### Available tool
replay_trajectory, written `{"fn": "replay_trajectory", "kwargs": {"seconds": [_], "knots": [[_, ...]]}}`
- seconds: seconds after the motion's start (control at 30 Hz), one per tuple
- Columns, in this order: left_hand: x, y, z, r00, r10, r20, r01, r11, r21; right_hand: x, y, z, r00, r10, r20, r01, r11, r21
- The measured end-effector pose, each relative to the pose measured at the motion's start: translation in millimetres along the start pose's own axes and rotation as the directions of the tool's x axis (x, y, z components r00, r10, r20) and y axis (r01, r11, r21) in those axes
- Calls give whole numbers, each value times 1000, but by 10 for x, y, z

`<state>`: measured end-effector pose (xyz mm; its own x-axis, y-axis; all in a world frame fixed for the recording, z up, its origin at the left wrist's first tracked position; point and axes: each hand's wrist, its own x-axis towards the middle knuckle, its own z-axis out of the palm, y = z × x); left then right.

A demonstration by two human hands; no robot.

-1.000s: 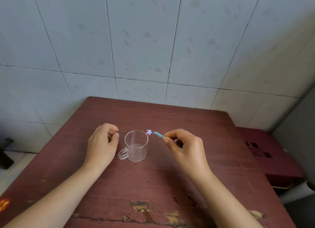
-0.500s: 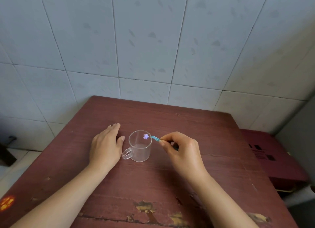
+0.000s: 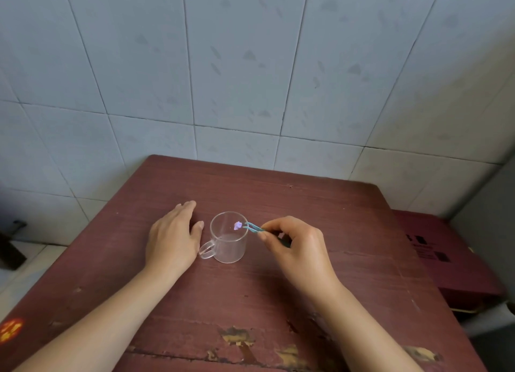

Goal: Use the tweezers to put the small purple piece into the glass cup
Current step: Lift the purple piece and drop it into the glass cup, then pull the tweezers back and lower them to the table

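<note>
A clear glass cup (image 3: 229, 246) with a small handle on its left stands upright on the dark red table (image 3: 278, 288). My right hand (image 3: 299, 245) pinches teal tweezers (image 3: 253, 227) whose tips reach over the cup's right rim. The tips look spread apart. The small purple piece (image 3: 237, 225) shows inside the cup's mouth, just left of the tips and slightly blurred; whether it touches them I cannot tell. My left hand (image 3: 174, 239) lies flat on the table left of the cup, fingers together, thumb near the handle.
A grey tiled wall (image 3: 250, 79) rises behind the table's far edge. A dark red box (image 3: 446, 257) sits lower at the right. The table's front edge has chipped patches (image 3: 239, 337).
My right hand carried the tweezers and purple piece leftward from beside the rim to over the cup's mouth. The tweezer tips now look spread. My left hand went from a loose fist to flat.
</note>
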<state>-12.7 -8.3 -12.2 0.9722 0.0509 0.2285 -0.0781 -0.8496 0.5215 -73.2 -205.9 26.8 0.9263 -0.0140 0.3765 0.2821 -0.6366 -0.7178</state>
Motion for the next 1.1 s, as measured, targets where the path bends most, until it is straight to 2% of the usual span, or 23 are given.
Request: {"fn": "replay_trajectory", "kwargs": {"seconds": [0.53,1.1], "knots": [[-2,-4,-6,1000,-3,9,3,1000,9,-9,43,-17,1000,21,-20,-21,999,27],[-4,-1,-10,1000,7,5,-7,1000,17,-56,155,-194,981,120,-152,-114,992,47]]}}
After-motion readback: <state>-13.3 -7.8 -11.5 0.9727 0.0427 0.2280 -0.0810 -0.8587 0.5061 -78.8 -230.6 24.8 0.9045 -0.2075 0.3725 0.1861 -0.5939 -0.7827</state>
